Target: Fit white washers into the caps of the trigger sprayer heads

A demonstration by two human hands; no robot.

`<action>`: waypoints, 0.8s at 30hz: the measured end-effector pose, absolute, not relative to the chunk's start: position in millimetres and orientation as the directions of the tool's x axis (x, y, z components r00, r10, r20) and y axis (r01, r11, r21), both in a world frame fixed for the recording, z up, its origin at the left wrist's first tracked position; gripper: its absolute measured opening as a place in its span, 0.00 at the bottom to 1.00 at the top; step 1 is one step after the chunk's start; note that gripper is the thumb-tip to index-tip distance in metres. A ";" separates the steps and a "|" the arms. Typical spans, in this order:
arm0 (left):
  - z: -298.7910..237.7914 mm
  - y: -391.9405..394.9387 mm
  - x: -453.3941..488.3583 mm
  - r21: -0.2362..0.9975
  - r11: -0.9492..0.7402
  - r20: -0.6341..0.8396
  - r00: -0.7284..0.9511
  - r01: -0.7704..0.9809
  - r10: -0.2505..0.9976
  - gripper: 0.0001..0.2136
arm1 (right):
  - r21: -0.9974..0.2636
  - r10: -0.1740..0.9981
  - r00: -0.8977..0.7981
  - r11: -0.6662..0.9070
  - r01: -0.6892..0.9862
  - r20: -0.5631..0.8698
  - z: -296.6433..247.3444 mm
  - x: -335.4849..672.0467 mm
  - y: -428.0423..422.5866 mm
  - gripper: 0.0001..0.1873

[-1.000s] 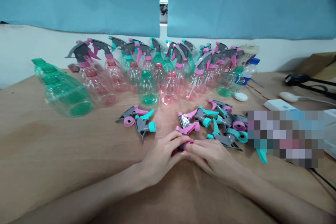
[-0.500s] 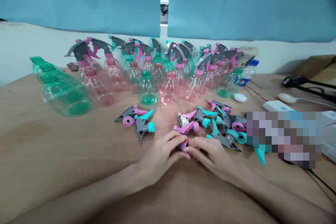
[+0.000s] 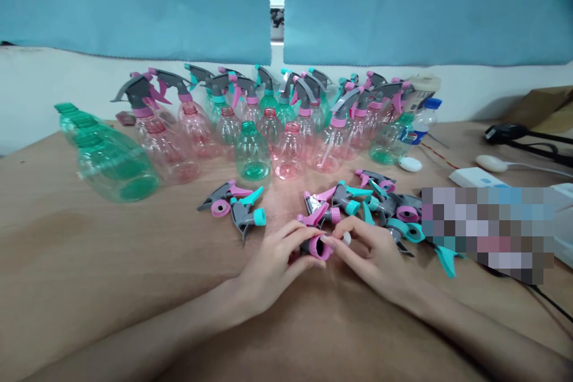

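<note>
My left hand [image 3: 284, 250] is closed around a grey and pink trigger spray head [image 3: 319, 247], its open pink collar turned toward my right hand. My right hand [image 3: 373, 253] has its thumb at the collar's rim, with fingers bent. A small whitish piece [image 3: 347, 239] shows between its thumb and index finger; what kind it is I cannot make out. Just beyond lie loose spray heads, among them a turquoise and grey one [image 3: 345, 198] and a pink and grey one [image 3: 224, 196].
Farther back stand several spray bottles, some fitted with heads, others open-necked like the green bottle [image 3: 253, 152] and pink bottle [image 3: 292, 152]. A white oval object [image 3: 410, 164], a labelled bottle with blue cap [image 3: 425, 122] and a white power strip [image 3: 477, 179] are at the right.
My right hand has drawn slightly back to the right from the collar, and its fingers have lifted. The collar's opening and the whitish piece have come into view.
</note>
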State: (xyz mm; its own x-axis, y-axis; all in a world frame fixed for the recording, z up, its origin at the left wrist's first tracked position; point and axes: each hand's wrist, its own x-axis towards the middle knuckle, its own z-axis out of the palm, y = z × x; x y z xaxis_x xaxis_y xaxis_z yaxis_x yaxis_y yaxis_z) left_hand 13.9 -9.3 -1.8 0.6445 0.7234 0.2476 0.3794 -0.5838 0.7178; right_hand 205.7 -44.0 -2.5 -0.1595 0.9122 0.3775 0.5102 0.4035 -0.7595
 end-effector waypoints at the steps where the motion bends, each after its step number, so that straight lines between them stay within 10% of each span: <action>1: -1.1 -9.3 14.0 0.720 -0.581 0.248 0.640 0.381 0.727 0.14 | -0.758 0.907 -0.145 0.411 0.506 0.395 -2.7 206.2 -44.2 0.07; 18: 1.0 -9.7 14.2 0.759 -0.522 0.266 0.546 0.390 0.795 0.13 | -0.862 0.952 -0.192 0.299 0.409 0.239 8.1 210.9 -46.7 0.17; 24: 0.4 -10.0 13.9 0.747 -0.548 0.280 0.570 0.377 0.773 0.14 | -0.793 0.891 -0.239 0.452 0.408 0.386 11.0 208.6 -48.1 0.16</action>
